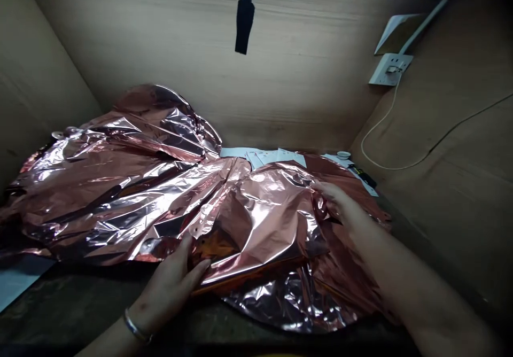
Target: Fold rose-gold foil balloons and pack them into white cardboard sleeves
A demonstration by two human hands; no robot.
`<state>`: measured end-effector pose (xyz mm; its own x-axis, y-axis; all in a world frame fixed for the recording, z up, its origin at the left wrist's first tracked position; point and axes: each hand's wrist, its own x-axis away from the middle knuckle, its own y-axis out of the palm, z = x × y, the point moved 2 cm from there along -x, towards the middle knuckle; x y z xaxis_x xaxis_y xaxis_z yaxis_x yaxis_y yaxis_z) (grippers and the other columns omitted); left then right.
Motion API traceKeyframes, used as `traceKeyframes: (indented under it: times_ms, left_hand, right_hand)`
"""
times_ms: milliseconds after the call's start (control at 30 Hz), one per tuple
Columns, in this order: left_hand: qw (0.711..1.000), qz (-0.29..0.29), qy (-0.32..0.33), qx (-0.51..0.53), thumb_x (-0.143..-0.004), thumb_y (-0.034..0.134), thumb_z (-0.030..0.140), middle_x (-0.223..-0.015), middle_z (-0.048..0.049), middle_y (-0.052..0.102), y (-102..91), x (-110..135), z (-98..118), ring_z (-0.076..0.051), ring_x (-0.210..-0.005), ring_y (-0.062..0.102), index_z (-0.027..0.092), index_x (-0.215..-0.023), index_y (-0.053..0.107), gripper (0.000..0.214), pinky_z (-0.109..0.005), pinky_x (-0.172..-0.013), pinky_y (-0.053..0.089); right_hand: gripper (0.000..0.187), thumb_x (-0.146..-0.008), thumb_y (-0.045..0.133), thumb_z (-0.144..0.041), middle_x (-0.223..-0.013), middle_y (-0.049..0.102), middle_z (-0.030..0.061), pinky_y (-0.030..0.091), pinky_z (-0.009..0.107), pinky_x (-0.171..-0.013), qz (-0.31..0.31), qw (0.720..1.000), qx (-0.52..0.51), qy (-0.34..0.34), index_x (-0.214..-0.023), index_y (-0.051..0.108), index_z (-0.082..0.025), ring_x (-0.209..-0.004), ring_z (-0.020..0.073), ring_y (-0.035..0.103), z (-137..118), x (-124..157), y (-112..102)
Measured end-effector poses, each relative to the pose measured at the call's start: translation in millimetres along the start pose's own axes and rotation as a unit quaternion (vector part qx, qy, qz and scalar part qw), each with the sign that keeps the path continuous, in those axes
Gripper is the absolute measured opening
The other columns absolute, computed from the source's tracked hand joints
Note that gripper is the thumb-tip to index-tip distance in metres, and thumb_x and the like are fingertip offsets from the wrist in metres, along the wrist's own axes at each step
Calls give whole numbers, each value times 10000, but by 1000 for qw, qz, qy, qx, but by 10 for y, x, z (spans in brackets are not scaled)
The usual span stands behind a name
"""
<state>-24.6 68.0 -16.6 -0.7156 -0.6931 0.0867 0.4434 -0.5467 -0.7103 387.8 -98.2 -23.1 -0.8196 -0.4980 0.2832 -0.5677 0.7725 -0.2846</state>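
Pressing against the lower fold of a crumpled rose-gold foil point(256, 223), the left hand point(168, 287) is held open, with its fingers point(196, 274) spread and no clench to be seen. A metal bangle point(136, 326) is worn on that wrist. The foil is heaped across the dark table point(72, 301), spreading from the left side to near the right edge and overhanging the near edge in loose folds. A pale sheet point(20, 281) is partly covered by it at the near left corner. The right hand point(340, 202) is closed on a gathered fold at the foil's right part, which is grasped between the fingers and thumb. Beyond the foil, white papers point(272, 157) are laid along the far edge, with a small round white object point(343, 155) and a black-and-yellow tool point(363, 176) near the far right corner. Higher up, a white wall socket point(390, 69) is fixed to a wood-grain panel point(441, 132), a white cable point(377, 132) is led down from it, and a black strap point(244, 23) is hung in front of the far panel.
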Motion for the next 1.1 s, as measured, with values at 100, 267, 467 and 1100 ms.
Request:
traceKeyframes:
  times_ms: [100, 267, 467, 1100]
  left_hand:
    - [999, 11, 1, -44, -861, 462, 430, -890, -73, 707, 47, 21, 4, -291, -892, 686, 124, -1422, 364, 646, -375, -790, 511]
    - [995, 8, -9, -101, -878, 420, 421, -799, -62, 695, 62, -1, 35, -290, -835, 695, 101, -1456, 303, 671, -351, -719, 502]
    - [989, 34, 29, -140, -914, 387, 358, -804, -49, 684, 109, 4, 59, -253, -716, 685, 125, -1514, 165, 680, -339, -682, 506]
    - [889, -8, 371, -268, -936, 498, 128, -1035, -95, 678, 448, 287, 251, -209, -946, 618, 126, -1047, 620, 165, -345, -893, 518]
  right_hand:
    - [236, -940, 578, -345, -751, 642, 17, 538, 264, -609, -24, 998, 20, 49, -899, 621, -116, -611, 114, 613, 34, 180, -148]
    - [166, -932, 594, -274, -752, 633, -8, 543, 266, -619, -21, 991, 108, 73, -873, 615, -121, -631, 106, 613, 304, 428, -156]
    - [203, -932, 590, -330, -976, 650, 40, 548, 324, -728, 54, 956, 286, 30, -1002, 632, -144, -819, 153, 631, 359, 339, -27]
    - [594, -937, 436, -431, -1365, 473, 308, 388, 526, -992, 99, 763, 519, -373, -1357, 468, -12, -1283, 418, 429, 33, 1181, 197]
